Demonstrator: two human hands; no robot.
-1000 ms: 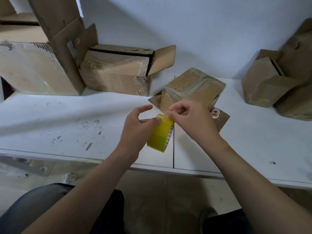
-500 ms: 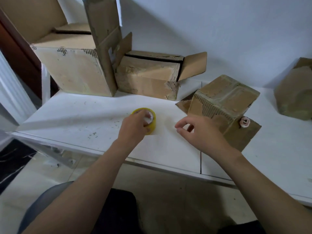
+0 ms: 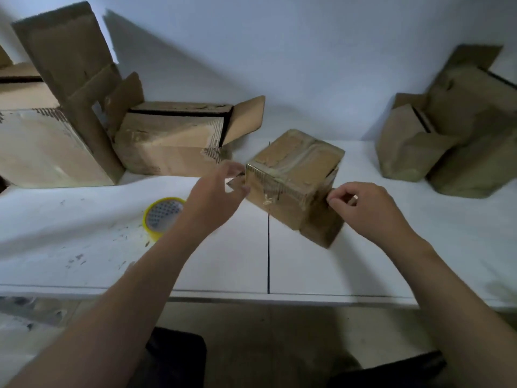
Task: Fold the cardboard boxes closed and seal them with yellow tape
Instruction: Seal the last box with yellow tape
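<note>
**Leaving the tape, going for the small box**

A second ago both hands hold the yellow tape roll. Now the roll lies flat on the white table, just left of the left arm, and no hand touches it. The left hand has let go. Its fingers are spread loose at the small box's left corner, holding nothing. The right hand is at the box's right side with its fingers curled – the view is too blurry to tell if it pinches a flap. The small box sits tilted in the middle of the table and already has shiny tape on top. It looks like the person wants to turn or fix this box next – the open box behind it still needs closing.
</note>
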